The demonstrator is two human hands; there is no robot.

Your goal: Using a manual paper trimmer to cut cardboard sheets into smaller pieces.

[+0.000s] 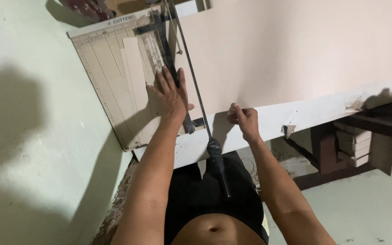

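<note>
Head view, looking down. We see the left hand (171, 95) at centre frame, fingers spread wide and flat, pressing on the paper cutter's base board (110, 86), right at the clamp bar along the cutting edge. It grips nothing, palm down only.

The right hand (243, 120) sits a little right of centre and lower, fingers closed narrow, pinching the near edge of the large pale sheet (296, 50). The sheet fills the upper right of the frame and lies across the white table (323, 111), with its left edge running under the cutter's blade arm.

The blade arm (191, 77) is a thin metal rod running diagonally from the top centre down to a black handle (216, 159) at lower centre, between both forearms. Neither hand touches the handle; it hangs below the table edge, in front of the person's black shorts.

Key relation: the blade arm's long axis runs top to bottom of the frame, tilted slightly, and the sheet lies to the right of it. The handle is below both hands and about level between them, marginally nearer the right hand.

A cut strip (134, 68) lies on the base board, upper left. Stacked boards (352, 145) sit under the table at right. Shadows fall on the green floor at left.
</note>
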